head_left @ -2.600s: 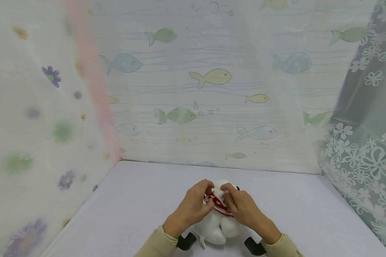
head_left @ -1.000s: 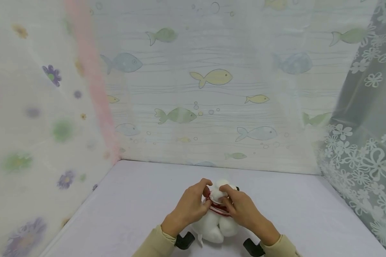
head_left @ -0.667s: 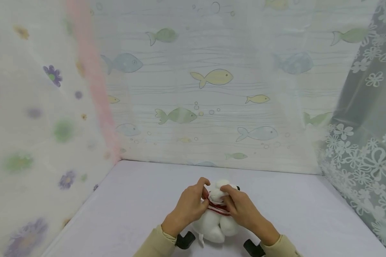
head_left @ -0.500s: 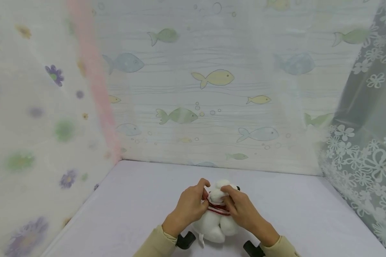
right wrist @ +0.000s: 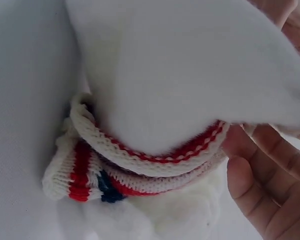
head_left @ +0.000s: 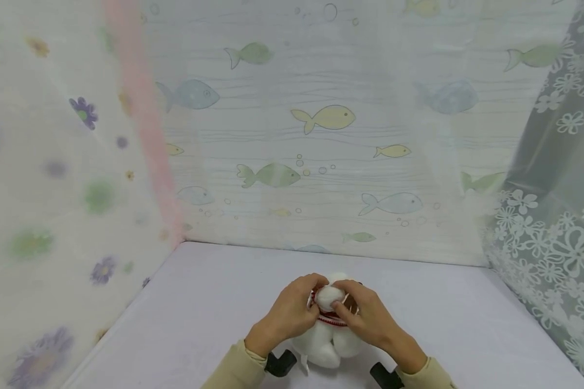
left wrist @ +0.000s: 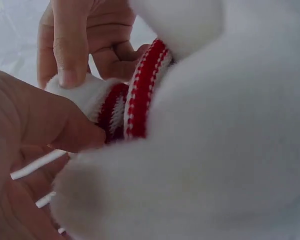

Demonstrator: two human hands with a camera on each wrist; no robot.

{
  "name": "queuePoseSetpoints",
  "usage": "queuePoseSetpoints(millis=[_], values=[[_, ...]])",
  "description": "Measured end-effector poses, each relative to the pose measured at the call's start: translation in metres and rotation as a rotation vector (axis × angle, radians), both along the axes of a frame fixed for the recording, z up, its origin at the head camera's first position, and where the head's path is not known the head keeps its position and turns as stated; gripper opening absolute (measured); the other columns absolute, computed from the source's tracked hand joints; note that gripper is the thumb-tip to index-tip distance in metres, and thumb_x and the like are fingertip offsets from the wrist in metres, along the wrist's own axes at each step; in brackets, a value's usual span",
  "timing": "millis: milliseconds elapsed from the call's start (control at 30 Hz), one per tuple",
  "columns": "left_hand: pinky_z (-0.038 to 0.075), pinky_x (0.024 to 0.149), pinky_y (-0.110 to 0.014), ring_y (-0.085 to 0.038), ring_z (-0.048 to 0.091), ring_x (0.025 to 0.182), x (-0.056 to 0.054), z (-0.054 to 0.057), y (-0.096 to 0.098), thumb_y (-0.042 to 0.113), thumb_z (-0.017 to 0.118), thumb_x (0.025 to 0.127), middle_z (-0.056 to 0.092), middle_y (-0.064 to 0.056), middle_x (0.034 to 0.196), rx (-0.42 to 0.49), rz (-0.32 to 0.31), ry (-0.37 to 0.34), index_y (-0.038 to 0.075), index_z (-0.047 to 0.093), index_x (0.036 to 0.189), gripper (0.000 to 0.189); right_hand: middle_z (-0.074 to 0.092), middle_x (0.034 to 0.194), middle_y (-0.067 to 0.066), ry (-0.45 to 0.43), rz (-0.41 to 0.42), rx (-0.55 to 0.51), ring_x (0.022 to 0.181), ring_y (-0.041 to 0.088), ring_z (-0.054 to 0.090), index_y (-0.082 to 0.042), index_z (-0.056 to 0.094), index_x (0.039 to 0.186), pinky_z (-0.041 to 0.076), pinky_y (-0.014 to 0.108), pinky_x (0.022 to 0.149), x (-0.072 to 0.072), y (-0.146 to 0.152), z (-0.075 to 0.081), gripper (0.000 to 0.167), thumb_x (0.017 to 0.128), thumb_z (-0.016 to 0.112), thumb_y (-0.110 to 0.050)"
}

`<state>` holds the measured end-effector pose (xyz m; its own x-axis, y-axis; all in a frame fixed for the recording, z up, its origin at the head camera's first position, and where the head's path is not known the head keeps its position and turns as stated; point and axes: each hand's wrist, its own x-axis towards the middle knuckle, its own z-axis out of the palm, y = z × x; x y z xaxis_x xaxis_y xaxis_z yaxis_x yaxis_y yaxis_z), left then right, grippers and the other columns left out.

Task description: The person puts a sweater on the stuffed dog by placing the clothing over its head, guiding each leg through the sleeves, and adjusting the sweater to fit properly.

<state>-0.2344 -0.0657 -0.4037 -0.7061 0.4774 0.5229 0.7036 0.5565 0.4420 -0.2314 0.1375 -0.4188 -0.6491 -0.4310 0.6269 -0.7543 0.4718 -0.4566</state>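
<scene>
A white plush toy [head_left: 318, 346] lies on the table, wearing a small knitted sweater [head_left: 332, 321] in red, white and navy. Its rounded limb [head_left: 330, 298] sticks up between the hands, beside the sweater's red edge. From the left, my left hand [head_left: 288, 307] pinches the knit at the limb's base; in the left wrist view its thumb [left wrist: 65, 122] presses right at the striped cuff. My right hand [head_left: 372, 316] holds the limb's other side, its thumb lying on the white plush. In the right wrist view the rolled sweater hem [right wrist: 150, 162] curves round the body. Fingers hide much of the toy's head.
A white table [head_left: 224, 292] spreads beneath the toy. Black wrist mounts [head_left: 280, 363] sit under both forearms. Behind stands a fish-print curtain [head_left: 316, 162], with a flower-print curtain [head_left: 53, 205] at the left and a lacy sheer one [head_left: 555, 227] at the right.
The white limb has come up over the patterned knit that showed earlier. My right thumb has shifted onto the limb, and my left fingers have moved in closer from the left.
</scene>
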Motion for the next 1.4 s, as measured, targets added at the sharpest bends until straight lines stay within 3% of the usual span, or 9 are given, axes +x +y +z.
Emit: queuePoseSetpoints(millis=[133, 300, 433, 633, 833, 1000, 1200, 1400], values=[[0.048, 0.072, -0.023, -0.012, 0.058, 0.084, -0.0003, -0.0011, 0.001, -0.009, 0.063, 0.077, 0.062, -0.001, 0.097, 0.019, -0.021, 0.008, 0.007, 0.058, 0.113, 0.04, 0.06, 0.085, -0.009, 0.055, -0.032, 0.069, 0.064, 0.001, 0.051, -0.012, 0.06, 0.111, 0.046, 0.02, 0.055, -0.0002, 0.0008, -0.0001, 0.025, 0.088, 0.067, -0.007], [0.045, 0.062, -0.021, -0.01, 0.056, 0.069, 0.0002, -0.0025, 0.0007, -0.009, 0.065, 0.078, 0.06, 0.002, 0.079, 0.011, 0.043, 0.006, 0.006, 0.057, 0.111, 0.037, 0.066, 0.092, -0.001, 0.19, -0.085, 0.146, 0.077, 0.004, 0.058, -0.009, 0.06, 0.11, 0.051, 0.026, 0.064, -0.0003, -0.0002, -0.0037, 0.026, 0.086, 0.064, 0.0], [0.042, 0.057, -0.02, -0.007, 0.052, 0.061, 0.0011, -0.0028, 0.001, -0.008, 0.066, 0.075, 0.059, 0.004, 0.073, -0.019, 0.102, 0.021, 0.006, 0.058, 0.11, 0.039, 0.067, 0.095, 0.0, 0.213, -0.108, 0.148, 0.079, 0.006, 0.06, -0.01, 0.06, 0.11, 0.052, 0.028, 0.066, 0.0007, -0.0001, -0.0034, 0.027, 0.085, 0.063, 0.002], [0.042, 0.057, -0.021, -0.007, 0.05, 0.062, 0.0005, -0.0037, -0.0016, -0.006, 0.066, 0.075, 0.058, 0.005, 0.075, -0.049, 0.127, 0.001, 0.008, 0.059, 0.111, 0.039, 0.063, 0.088, -0.006, 0.141, -0.087, 0.103, 0.07, 0.002, 0.054, -0.011, 0.059, 0.109, 0.049, 0.023, 0.061, 0.0011, -0.0012, -0.0004, 0.025, 0.087, 0.064, -0.001], [0.046, 0.074, -0.028, -0.02, 0.055, 0.088, -0.0002, -0.0005, -0.0013, -0.005, 0.064, 0.072, 0.058, -0.002, 0.098, 0.032, 0.02, 0.025, 0.008, 0.057, 0.112, 0.043, 0.063, 0.095, -0.004, 0.027, 0.032, -0.018, 0.067, 0.004, 0.058, -0.009, 0.056, 0.118, 0.05, 0.023, 0.059, -0.0007, -0.0014, -0.0006, 0.03, 0.089, 0.065, -0.003], [0.043, 0.07, -0.024, -0.017, 0.052, 0.085, 0.0018, 0.0024, 0.0005, 0.002, 0.069, 0.073, 0.061, 0.0, 0.1, 0.068, -0.021, 0.088, 0.01, 0.058, 0.111, 0.041, 0.066, 0.1, 0.001, -0.023, 0.098, -0.076, 0.07, 0.007, 0.064, -0.01, 0.052, 0.125, 0.052, 0.026, 0.062, 0.0006, -0.0029, -0.0004, 0.038, 0.089, 0.066, -0.006], [0.046, 0.072, -0.026, -0.014, 0.053, 0.082, -0.0006, 0.0002, 0.0007, 0.005, 0.074, 0.076, 0.064, 0.0, 0.1, 0.049, 0.014, 0.155, 0.009, 0.06, 0.111, 0.038, 0.067, 0.096, -0.002, -0.065, 0.112, -0.098, 0.075, 0.009, 0.065, -0.014, 0.052, 0.127, 0.052, 0.029, 0.061, 0.0033, -0.0045, 0.0006, 0.043, 0.088, 0.068, -0.008], [0.048, 0.074, -0.031, -0.017, 0.055, 0.086, -0.0044, -0.0001, -0.0024, 0.002, 0.074, 0.074, 0.062, -0.003, 0.103, 0.049, 0.104, 0.23, 0.009, 0.059, 0.114, 0.043, 0.063, 0.11, 0.0, -0.028, 0.049, -0.052, 0.087, 0.012, 0.064, -0.012, 0.054, 0.124, 0.053, 0.033, 0.071, 0.0035, -0.003, -0.0003, 0.045, 0.083, 0.074, -0.014]])
